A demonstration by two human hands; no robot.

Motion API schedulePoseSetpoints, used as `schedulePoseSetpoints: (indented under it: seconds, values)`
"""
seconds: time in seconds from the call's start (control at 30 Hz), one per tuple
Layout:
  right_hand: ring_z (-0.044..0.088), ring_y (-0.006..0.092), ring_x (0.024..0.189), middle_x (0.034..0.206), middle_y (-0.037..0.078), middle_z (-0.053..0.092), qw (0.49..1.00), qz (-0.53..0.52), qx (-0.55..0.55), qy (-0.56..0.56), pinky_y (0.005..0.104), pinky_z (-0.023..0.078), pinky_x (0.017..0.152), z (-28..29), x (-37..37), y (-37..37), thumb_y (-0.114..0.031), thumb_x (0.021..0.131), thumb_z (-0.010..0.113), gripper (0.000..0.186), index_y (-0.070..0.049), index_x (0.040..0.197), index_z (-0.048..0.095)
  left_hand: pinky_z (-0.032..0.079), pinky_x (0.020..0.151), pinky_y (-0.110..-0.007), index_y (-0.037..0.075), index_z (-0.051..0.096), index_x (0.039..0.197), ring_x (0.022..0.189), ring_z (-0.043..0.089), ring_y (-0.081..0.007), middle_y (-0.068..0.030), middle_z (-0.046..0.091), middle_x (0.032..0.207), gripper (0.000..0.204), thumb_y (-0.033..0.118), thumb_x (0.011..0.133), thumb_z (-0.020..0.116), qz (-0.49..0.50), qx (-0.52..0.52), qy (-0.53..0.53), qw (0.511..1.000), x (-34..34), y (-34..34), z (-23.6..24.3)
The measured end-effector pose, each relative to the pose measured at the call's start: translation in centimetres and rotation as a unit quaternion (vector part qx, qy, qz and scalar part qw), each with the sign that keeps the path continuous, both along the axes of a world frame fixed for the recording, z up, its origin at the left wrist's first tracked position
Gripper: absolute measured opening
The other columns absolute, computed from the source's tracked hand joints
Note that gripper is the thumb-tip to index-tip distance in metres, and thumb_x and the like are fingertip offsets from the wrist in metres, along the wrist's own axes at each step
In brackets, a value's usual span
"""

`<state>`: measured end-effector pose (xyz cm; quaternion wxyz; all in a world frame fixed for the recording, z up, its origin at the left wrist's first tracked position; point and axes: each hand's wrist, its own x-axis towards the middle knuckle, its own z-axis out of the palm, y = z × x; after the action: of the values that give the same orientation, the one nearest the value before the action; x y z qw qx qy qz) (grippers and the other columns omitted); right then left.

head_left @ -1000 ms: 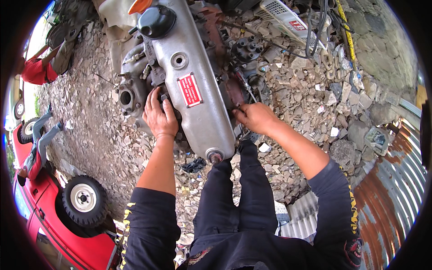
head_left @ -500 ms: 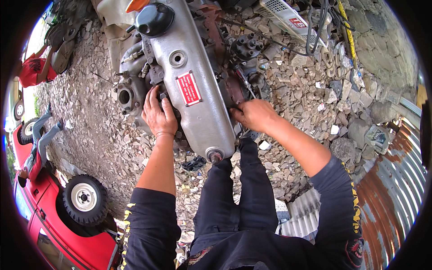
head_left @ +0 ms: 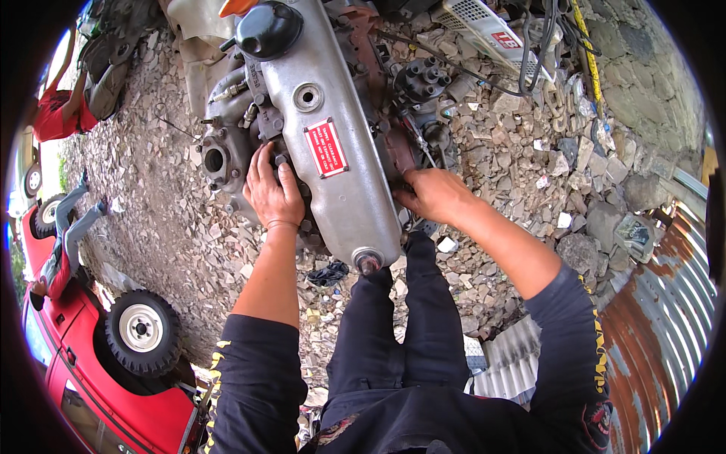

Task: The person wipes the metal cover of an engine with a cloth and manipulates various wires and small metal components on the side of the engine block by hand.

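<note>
A grey and rust-brown metal vehicle engine (head_left: 268, 125) stands in front of the person, above ground of loose, pale broken stone (head_left: 491, 144). Its long, silver, rounded metal valve cover (head_left: 359, 204) runs up the middle and serves as the landmark here.

Left of the cover, the bare left hand (head_left: 274, 195) lies against the engine's side, fingers lightly parted and the thumb set apart; no grip on a loose part shows. Right of the cover, the bare right hand (head_left: 437, 195) is curled in close to the edge, its fingertips hidden, so whether they pinch anything cannot be told.

The engine looks largely assembled: the cover sits in place, a round black plastic cap (head_left: 269, 30) is on its upper end, and a black distributor cap with upright posts (head_left: 421, 79) stands to its right. Open points show as well: a small round hole in the cover itself, and a bare flanged metal port (head_left: 215, 160) to its left. What is finished at the right hand's spot is hidden.

Up and right of the cover is a white perforated plastic crate (head_left: 478, 29); its contents cannot be made out.
</note>
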<state>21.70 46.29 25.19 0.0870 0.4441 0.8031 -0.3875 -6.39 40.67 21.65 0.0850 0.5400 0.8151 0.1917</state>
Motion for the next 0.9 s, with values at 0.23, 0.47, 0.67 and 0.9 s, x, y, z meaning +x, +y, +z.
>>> schedulePoseSetpoints:
  seconds: [0.23,0.47,0.67,0.9]
  values:
    - [0.066,0.0366,0.083,0.088,0.016,0.067,0.987,0.094,0.101,0.082,0.0459,0.054,0.071,-0.9,1.0,0.4,-0.023,0.078,0.066,0.025,-0.002,0.092,0.063,0.026,0.107,-0.043,0.015,0.051,0.133,0.128,0.045,-0.0269,-0.007,0.052,0.137,0.049,0.039,0.091,0.042,-0.001,0.003,-0.004,1.0,0.2,0.1,0.1]
    - [0.064,0.041,0.08,0.083,0.018,0.067,0.996,0.064,0.002,0.057,0.0483,0.052,0.071,-0.3,0.2,1.1,-0.018,0.08,0.064,0.017,-0.001,0.082,0.063,0.028,0.106,-0.042,0.015,0.05,0.135,0.129,0.044,-0.0263,-0.0066,0.052,0.137,0.048,0.038,0.094,0.039,-0.004,-0.004,0.011,1.0,0.1,-0.1,0.0]
    - [0.063,0.0414,0.088,0.093,0.02,0.066,0.998,-0.001,-0.039,0.055,0.0477,0.051,0.075,-1.2,0.4,0.2,-0.019,0.081,0.067,0.021,-0.001,0.091,0.062,0.027,0.107,-0.043,0.015,0.05,0.135,0.129,0.044,-0.0266,-0.0068,0.052,0.138,0.049,0.039,0.093,0.039,0.002,-0.003,0.001,1.0,0.3,0.1,0.0]
    - [0.063,0.0361,0.104,0.111,0.021,0.066,0.974,-0.074,-0.176,0.119,0.0412,0.05,0.09,-1.7,3.6,1.5,-0.009,0.078,0.059,0.042,-0.007,0.119,0.063,0.025,0.107,-0.043,0.014,0.05,0.134,0.128,0.044,-0.0268,-0.0074,0.051,0.138,0.05,0.039,0.092,0.042,0.002,0.0,-0.006,1.0,0.0,0.0,-0.1]
